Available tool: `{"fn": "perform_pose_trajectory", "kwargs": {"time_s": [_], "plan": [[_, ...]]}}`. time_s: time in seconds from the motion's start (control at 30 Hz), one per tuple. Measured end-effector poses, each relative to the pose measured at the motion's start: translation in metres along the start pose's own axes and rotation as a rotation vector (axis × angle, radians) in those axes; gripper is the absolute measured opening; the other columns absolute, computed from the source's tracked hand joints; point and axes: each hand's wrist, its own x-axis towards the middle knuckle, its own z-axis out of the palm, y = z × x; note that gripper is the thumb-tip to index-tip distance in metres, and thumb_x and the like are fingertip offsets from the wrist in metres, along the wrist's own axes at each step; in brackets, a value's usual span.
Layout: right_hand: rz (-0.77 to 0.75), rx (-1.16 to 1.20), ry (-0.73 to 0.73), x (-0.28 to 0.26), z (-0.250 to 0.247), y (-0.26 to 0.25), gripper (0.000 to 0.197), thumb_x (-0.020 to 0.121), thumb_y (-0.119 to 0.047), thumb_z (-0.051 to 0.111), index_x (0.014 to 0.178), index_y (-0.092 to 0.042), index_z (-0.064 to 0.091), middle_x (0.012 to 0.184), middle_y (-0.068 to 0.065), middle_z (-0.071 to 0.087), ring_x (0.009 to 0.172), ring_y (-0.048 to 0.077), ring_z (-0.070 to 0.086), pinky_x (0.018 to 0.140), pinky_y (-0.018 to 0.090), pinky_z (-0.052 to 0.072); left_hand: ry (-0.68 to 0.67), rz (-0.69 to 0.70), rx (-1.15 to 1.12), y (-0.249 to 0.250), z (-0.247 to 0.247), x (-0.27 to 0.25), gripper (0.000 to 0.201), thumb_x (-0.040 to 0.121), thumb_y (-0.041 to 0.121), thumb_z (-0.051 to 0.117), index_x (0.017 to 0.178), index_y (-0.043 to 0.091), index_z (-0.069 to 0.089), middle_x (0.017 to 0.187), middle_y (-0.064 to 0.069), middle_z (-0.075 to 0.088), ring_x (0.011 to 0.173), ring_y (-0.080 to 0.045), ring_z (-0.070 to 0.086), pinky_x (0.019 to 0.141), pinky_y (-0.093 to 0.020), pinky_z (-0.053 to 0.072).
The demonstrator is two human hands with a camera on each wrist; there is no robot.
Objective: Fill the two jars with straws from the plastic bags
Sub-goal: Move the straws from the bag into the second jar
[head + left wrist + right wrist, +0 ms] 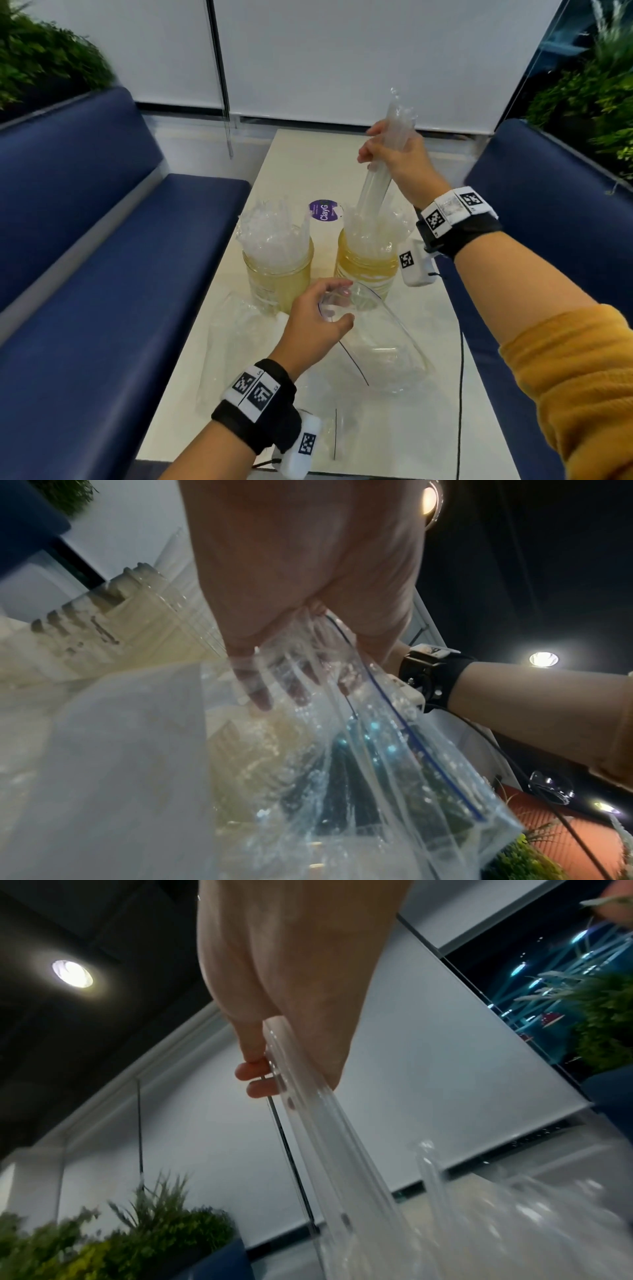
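Two glass jars stand side by side mid-table, the left jar (278,274) and the right jar (363,269), each stuffed with clear wrapped straws. My right hand (394,156) grips a bundle of clear straws (378,178) upright above the right jar, their lower ends among the straws in it. The same bundle of straws (325,1137) runs down from my right hand (274,1053) in the right wrist view. My left hand (325,313) pinches the open mouth of a clear zip bag (380,346) in front of the jars. In the left wrist view the fingers (260,693) show through the bag (394,764).
A second clear bag (236,342) lies flat on the white table (298,161) left of the held one. A purple round sticker (323,210) sits behind the jars. Blue benches (102,240) flank the table. A black cable (460,394) runs along the right side.
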Motion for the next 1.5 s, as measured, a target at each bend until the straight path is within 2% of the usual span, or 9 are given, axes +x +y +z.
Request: {"fn": "perform_pose_trajectory", "kwargs": {"time_s": [0.37, 0.63, 0.73, 0.9, 1.1, 1.3, 1.37, 1.43, 1.5], "plan": [[0.061, 0.063, 0.116, 0.003, -0.014, -0.002, 0.02, 0.095, 0.003, 0.053, 0.1, -0.017, 0.055, 0.086, 0.004, 0.071, 0.083, 0.023, 0.075, 0.064, 0.035, 0.054, 0.002, -0.004, -0.015, 0.0, -0.001, 0.003, 0.045, 0.085, 0.003, 0.075, 0.121, 0.029, 0.065, 0.119, 0.004, 0.069, 0.106, -0.007, 0.068, 0.091, -0.037, 0.059], [0.331, -0.033, -0.122, -0.028, -0.011, 0.077, 0.018, 0.088, -0.006, 0.073, 0.104, -0.008, 0.065, 0.1, 0.014, 0.071, 0.097, 0.026, 0.071, 0.092, 0.041, 0.056, 0.013, -0.019, -0.011, -0.003, -0.002, 0.005, 0.047, 0.084, 0.002, 0.074, 0.121, 0.028, 0.066, 0.116, 0.008, 0.07, 0.106, -0.009, 0.068, 0.092, -0.04, 0.06], [0.333, -0.224, -0.055, -0.033, -0.008, 0.087, 0.044, 0.075, -0.014, 0.087, 0.115, -0.014, 0.069, 0.106, 0.005, 0.074, 0.1, 0.016, 0.07, 0.099, 0.039, 0.054, 0.017, -0.02, -0.013, -0.004, -0.005, 0.005, 0.047, 0.083, 0.0, 0.073, 0.121, 0.028, 0.067, 0.114, 0.008, 0.071, 0.105, -0.009, 0.069, 0.092, -0.04, 0.06], [-0.039, -0.188, 0.117, -0.019, -0.009, 0.064, 0.109, 0.062, -0.01, 0.094, 0.141, -0.046, 0.028, 0.117, 0.004, 0.061, 0.099, 0.015, 0.07, 0.078, 0.027, 0.061, 0.004, -0.018, -0.002, -0.003, -0.004, 0.006, 0.048, 0.083, 0.0, 0.073, 0.121, 0.028, 0.066, 0.114, 0.009, 0.071, 0.105, -0.009, 0.069, 0.092, -0.038, 0.06], [-0.245, -0.8, 0.069, -0.03, -0.004, 0.075, 0.029, 0.098, -0.019, 0.06, 0.126, -0.016, 0.067, 0.115, 0.004, 0.071, 0.104, 0.021, 0.067, 0.096, 0.038, 0.054, -0.007, -0.018, 0.002, -0.001, -0.004, 0.007, 0.048, 0.084, 0.0, 0.072, 0.121, 0.028, 0.066, 0.112, 0.01, 0.071, 0.104, -0.009, 0.069, 0.093, -0.041, 0.059], [-0.06, -1.239, -0.265, -0.063, -0.003, 0.092, 0.049, 0.109, -0.038, 0.027, 0.138, -0.014, 0.059, 0.155, 0.01, 0.043, 0.148, 0.031, 0.03, 0.12, 0.046, 0.024, -0.026, -0.005, -0.009, 0.001, -0.007, 0.008, 0.051, 0.082, -0.004, 0.067, 0.123, 0.028, 0.065, 0.117, 0.009, 0.07, 0.107, -0.007, 0.068, 0.092, -0.035, 0.058], [-0.094, -1.177, -0.121, -0.068, -0.002, 0.072, 0.043, 0.106, -0.038, 0.037, 0.128, -0.016, 0.067, 0.147, 0.009, 0.053, 0.14, 0.03, 0.041, 0.115, 0.044, 0.033, -0.064, -0.005, 0.005, 0.001, -0.007, 0.008, 0.058, 0.08, -0.006, 0.063, 0.128, 0.028, 0.063, 0.125, 0.009, 0.068, 0.113, -0.005, 0.066, 0.091, -0.024, 0.054], [-0.167, -1.085, 0.042, -0.081, 0.004, 0.043, 0.032, 0.101, -0.035, 0.05, 0.096, -0.014, 0.074, 0.105, 0.005, 0.071, 0.099, 0.024, 0.062, 0.087, 0.037, 0.05, -0.11, -0.005, 0.03, 0.002, -0.007, 0.009, 0.066, 0.079, -0.009, 0.061, 0.136, 0.025, 0.059, 0.132, 0.009, 0.065, 0.118, -0.002, 0.064, 0.091, -0.014, 0.05], [-0.104, -0.995, -0.064, -0.098, 0.012, 0.013, 0.039, 0.095, -0.031, 0.055, 0.067, -0.007, 0.066, 0.066, 0.006, 0.068, 0.061, 0.025, 0.062, 0.063, 0.036, 0.055, -0.145, 0.003, 0.053, 0.004, -0.005, 0.01, 0.071, 0.075, -0.004, 0.06, 0.14, 0.023, 0.055, 0.137, 0.008, 0.061, 0.123, -0.003, 0.061, 0.094, -0.014, 0.048]]}}
